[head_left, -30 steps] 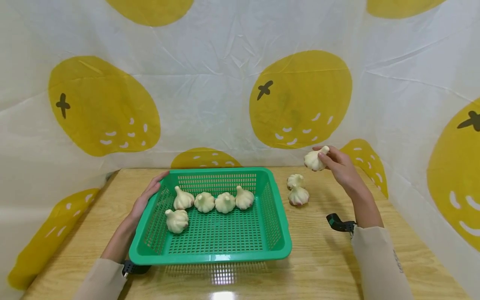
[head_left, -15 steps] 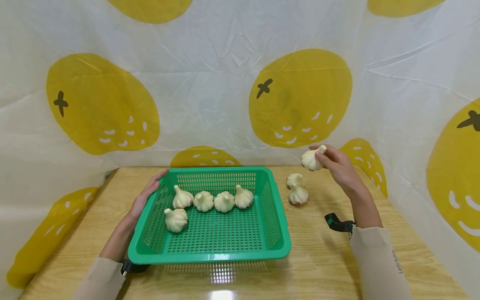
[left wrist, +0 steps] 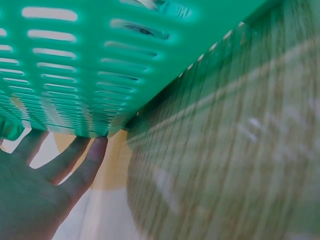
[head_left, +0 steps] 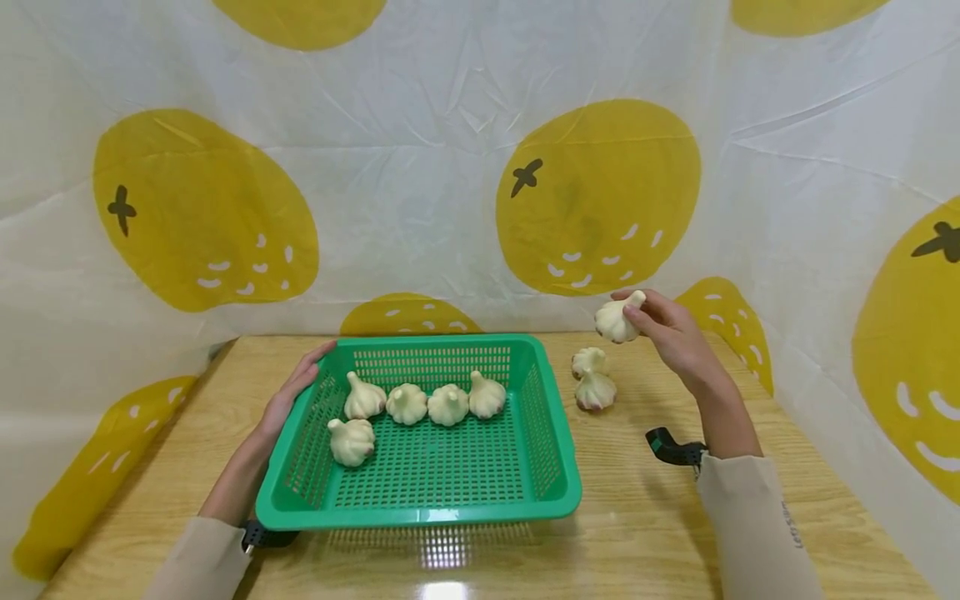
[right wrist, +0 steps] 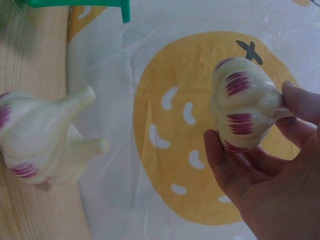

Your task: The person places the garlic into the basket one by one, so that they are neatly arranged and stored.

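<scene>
My left hand (head_left: 291, 392) rests straight-fingered against the green basket (head_left: 375, 518), five garlic bulbs (head_left: 407, 404) inside, while my right hand (head_left: 675, 337) pinches another bulb (head_left: 615, 322), two loose bulbs (head_left: 596, 391) below it on the bench (head_left: 637, 525).

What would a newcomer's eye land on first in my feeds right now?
Probably the bright green basket on the table, with five garlic bulbs inside and the left hand against its left side. Next, the raised garlic bulb in the right hand, with two more bulbs on the table, right of the basket. Behind, large yellow fruit prints on the white cloth.
</scene>
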The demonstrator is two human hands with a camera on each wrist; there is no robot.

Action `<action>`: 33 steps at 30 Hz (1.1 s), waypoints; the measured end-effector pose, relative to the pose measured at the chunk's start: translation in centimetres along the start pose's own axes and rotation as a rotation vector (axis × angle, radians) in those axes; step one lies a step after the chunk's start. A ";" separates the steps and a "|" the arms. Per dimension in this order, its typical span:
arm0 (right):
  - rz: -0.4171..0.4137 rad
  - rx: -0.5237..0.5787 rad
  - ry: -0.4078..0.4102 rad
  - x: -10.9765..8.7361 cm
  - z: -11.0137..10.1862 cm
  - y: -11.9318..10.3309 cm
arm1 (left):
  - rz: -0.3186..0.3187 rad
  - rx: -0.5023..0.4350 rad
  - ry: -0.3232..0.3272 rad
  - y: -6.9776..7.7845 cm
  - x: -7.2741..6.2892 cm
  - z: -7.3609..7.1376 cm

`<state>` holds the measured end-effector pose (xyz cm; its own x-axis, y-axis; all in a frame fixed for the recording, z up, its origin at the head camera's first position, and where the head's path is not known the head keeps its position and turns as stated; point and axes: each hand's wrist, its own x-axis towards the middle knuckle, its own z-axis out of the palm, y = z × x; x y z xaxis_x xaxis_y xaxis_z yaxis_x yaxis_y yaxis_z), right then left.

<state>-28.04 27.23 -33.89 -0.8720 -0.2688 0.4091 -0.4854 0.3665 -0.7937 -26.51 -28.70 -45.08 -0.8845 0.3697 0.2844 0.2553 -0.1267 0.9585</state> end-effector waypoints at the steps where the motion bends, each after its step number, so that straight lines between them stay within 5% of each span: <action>1: -0.002 0.001 -0.001 0.0 0.0 0.0 | 0.000 0.005 0.003 0.0 0.0 0.0; 33: -0.005 -0.020 -0.002 0.0 0.2 -0.5 | 0.011 -0.011 -0.007 -0.2 0.0 -0.2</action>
<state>-27.73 26.90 -33.55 -0.8695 -0.2728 0.4119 -0.4908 0.3826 -0.7827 -26.63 -28.85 -45.23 -0.8787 0.3748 0.2955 0.2610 -0.1409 0.9550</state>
